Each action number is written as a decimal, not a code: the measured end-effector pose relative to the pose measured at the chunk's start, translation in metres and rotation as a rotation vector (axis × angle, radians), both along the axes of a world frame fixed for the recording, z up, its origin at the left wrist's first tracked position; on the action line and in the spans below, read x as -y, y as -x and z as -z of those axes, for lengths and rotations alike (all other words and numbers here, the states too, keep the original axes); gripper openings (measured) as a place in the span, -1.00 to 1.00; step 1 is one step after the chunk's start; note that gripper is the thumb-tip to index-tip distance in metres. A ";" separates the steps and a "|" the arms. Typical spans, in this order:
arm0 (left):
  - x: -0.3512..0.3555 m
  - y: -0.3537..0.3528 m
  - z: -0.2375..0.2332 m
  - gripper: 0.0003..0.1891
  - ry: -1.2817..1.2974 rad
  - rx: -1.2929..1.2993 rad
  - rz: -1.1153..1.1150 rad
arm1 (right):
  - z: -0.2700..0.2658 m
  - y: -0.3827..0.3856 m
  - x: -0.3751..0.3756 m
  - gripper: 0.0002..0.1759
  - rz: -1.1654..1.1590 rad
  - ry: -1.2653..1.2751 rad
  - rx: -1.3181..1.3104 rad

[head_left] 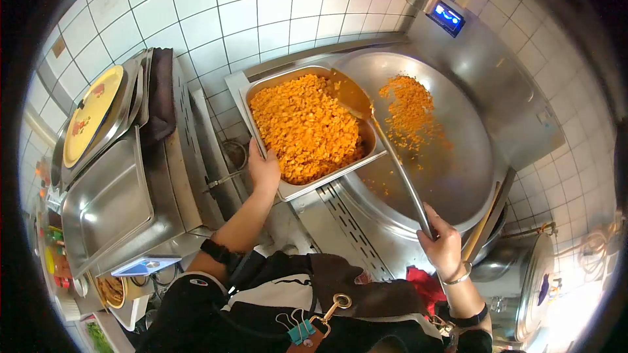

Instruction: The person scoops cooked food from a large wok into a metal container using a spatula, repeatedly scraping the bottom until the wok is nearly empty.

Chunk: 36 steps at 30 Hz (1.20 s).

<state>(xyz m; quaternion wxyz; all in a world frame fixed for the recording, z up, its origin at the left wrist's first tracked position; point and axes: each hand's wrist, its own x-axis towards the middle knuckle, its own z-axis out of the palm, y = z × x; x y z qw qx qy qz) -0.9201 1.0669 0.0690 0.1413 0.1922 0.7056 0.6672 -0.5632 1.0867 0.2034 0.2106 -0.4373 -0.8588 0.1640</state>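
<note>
A rectangular steel pan (pixel 313 188) is heaped with small orange diced food (pixel 304 127) and sits at the left edge of a big round wok (pixel 451 176). My left hand (pixel 264 168) is closed on the pan's left rim. In my right hand (pixel 441 242) is the handle of a long metal spatula (pixel 407 180). Its broad, orange-stained head rests over the pan's right rim, against the food. A patch of orange bits (pixel 409 108) clings to the wok's far side, with loose crumbs lower down.
To the left, a deep steel tray (pixel 108 199) stands near a yellow oval platter (pixel 95 117) and a dark cloth (pixel 157 95). A wooden handle (pixel 481 225) leans right of the wok, beside a metal bowl (pixel 500 265). A red cloth (pixel 425 287) lies near my right forearm.
</note>
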 end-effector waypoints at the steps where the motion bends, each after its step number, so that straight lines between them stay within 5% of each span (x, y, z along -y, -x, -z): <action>1: 0.000 0.000 0.000 -0.50 0.003 0.002 0.002 | 0.002 -0.004 0.000 -0.40 -0.025 -0.011 -0.071; 6: 0.000 0.000 0.000 -0.52 -0.047 -0.098 0.020 | -0.012 -0.007 0.011 -0.44 0.109 0.454 -0.290; 8: 0.000 0.000 -0.002 -0.52 -0.054 -0.073 0.026 | -0.011 -0.010 0.009 -0.43 0.140 0.789 -0.568; 13: 0.002 -0.001 -0.004 -0.51 -0.081 0.037 0.060 | -0.015 -0.020 -0.014 -0.48 0.060 1.118 -0.994; 15: -0.001 0.005 0.006 -0.51 -0.038 -0.109 0.001 | -0.015 -0.034 -0.033 -0.47 0.112 1.168 -0.980; 18: 0.003 0.000 -0.003 -0.52 -0.118 0.010 0.059 | 0.005 -0.068 -0.061 -0.42 0.210 1.211 -0.899; 22: 0.009 0.000 -0.010 -0.52 -0.010 -0.018 0.081 | 0.056 -0.105 -0.087 -0.73 0.414 1.354 -0.755; 24: 0.010 0.003 -0.004 -0.52 -0.010 -0.007 0.076 | 0.062 -0.109 -0.102 -0.86 0.396 1.322 -0.306; 28: 0.013 -0.001 -0.012 -0.52 -0.067 0.023 0.135 | 0.074 -0.105 -0.127 -0.88 0.484 1.309 -0.123; 34: 0.011 -0.013 -0.032 -0.52 -0.055 0.121 0.106 | 0.183 -0.087 -0.209 -0.76 0.428 1.279 -0.002; 36: 0.013 -0.009 -0.029 -0.52 -0.031 0.110 0.121 | 0.211 -0.070 -0.246 -0.75 0.474 1.169 -0.181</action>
